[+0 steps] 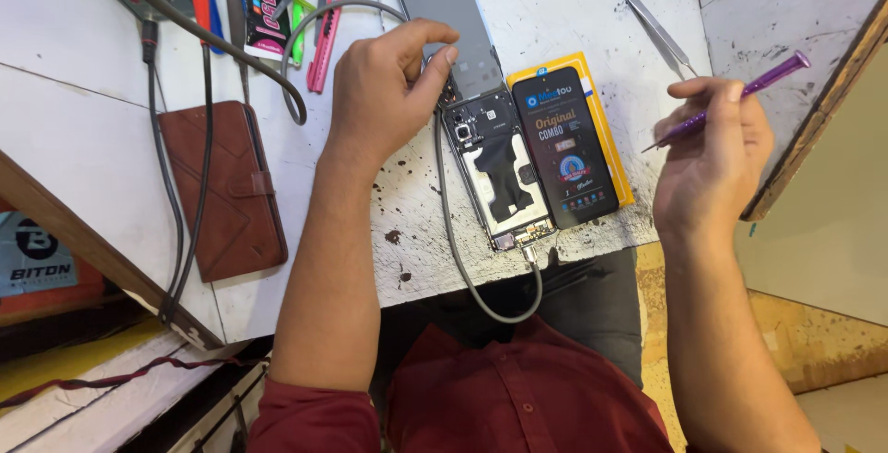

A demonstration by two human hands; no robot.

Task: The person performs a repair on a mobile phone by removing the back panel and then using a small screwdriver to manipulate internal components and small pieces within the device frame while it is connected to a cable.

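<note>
My left hand [384,92] pinches the opened smartphone [490,171] at its edge; my right hand [712,153] grips a purple pry tool [740,92], raised beside it.

A white workbench [592,9], its top stained with dark specks and scratches, carries everything. Near its middle lies an opened smartphone [495,171] with its insides showing, a grey cable [453,231] plugged into its near end and looping off the near edge. Touching its far end is a grey back cover [453,9]. Just right of the phone lies a new display in black wrapping [566,146] on a yellow box [610,139]. Far right lie metal tweezers [647,18]. At left lies a brown wallet case [222,185]; beyond it, a pink pry tool [326,32] and black cords [166,166].
</note>
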